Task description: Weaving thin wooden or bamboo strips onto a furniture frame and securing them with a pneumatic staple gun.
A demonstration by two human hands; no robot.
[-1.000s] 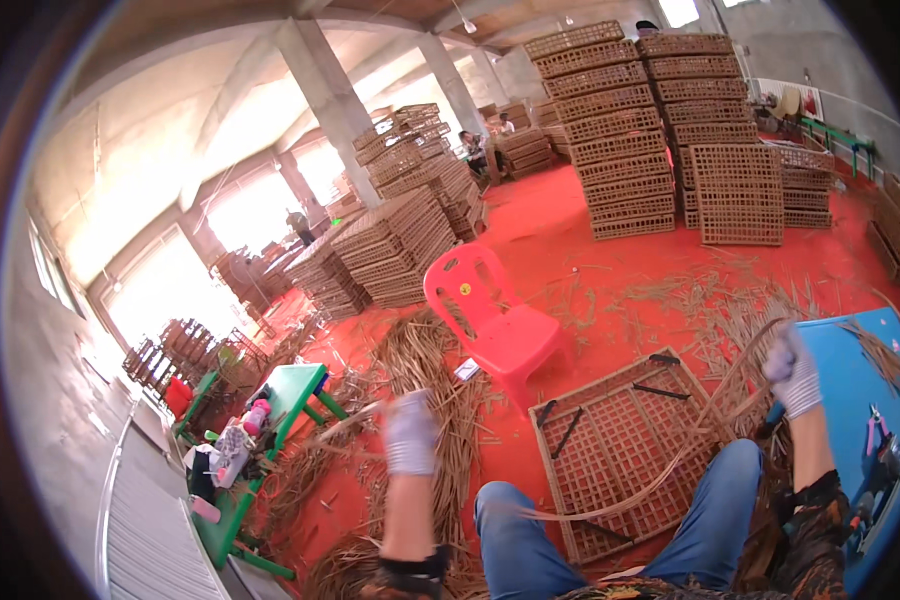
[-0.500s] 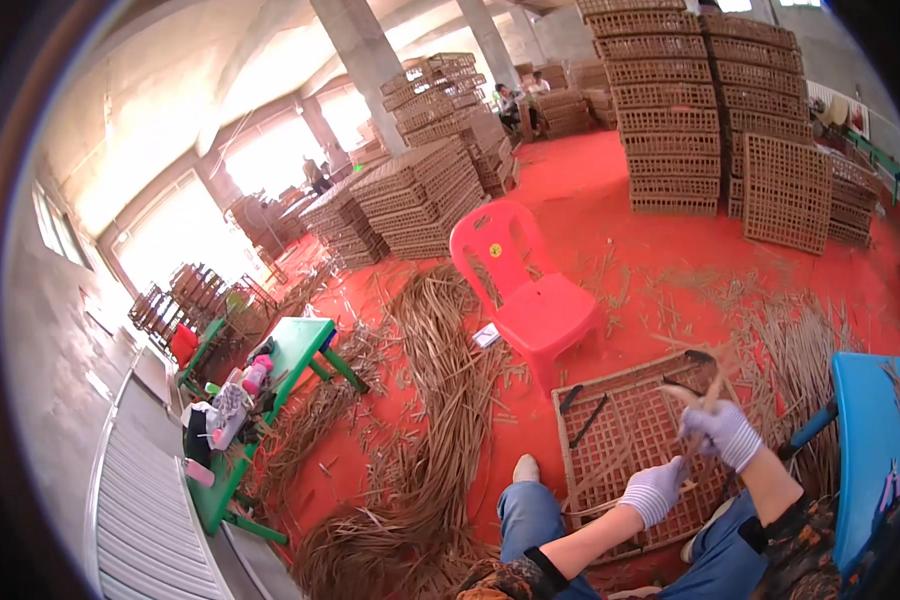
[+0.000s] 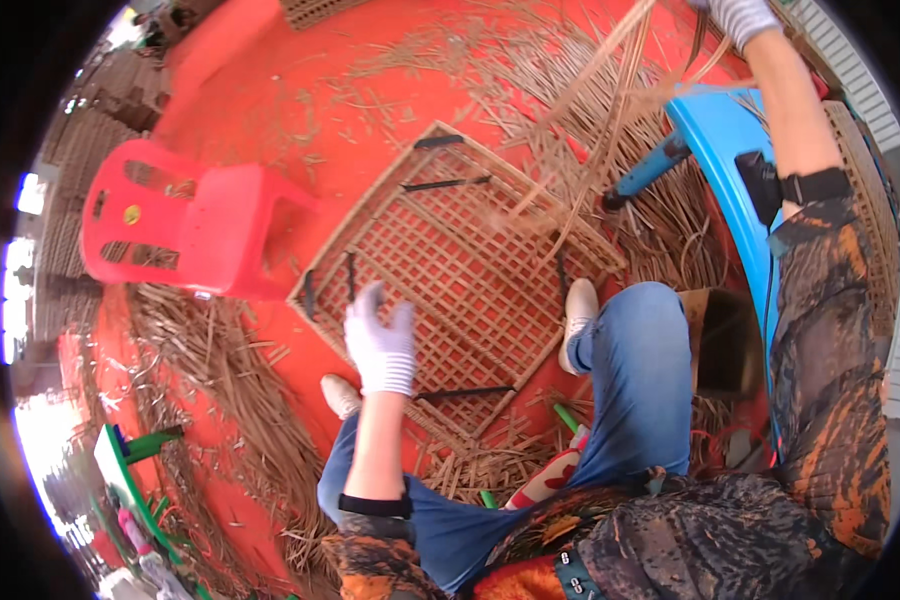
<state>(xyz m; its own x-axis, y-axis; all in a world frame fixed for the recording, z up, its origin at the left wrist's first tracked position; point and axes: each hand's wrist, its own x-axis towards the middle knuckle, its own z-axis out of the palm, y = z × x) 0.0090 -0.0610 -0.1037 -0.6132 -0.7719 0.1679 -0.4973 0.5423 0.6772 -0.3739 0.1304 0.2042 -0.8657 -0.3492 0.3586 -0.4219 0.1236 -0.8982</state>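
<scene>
Fingers of left hand spread, gloved, empty, over woven panel lying flat on red floor, long axis running lower left to upper right. Right hand cut off at top edge; grip can't tell, though it's at the reed strips, which slant down-left toward panel.

Woven lattice panel, tan, flat on red floor between the feet, loose reed strips raised at upper right
</scene>
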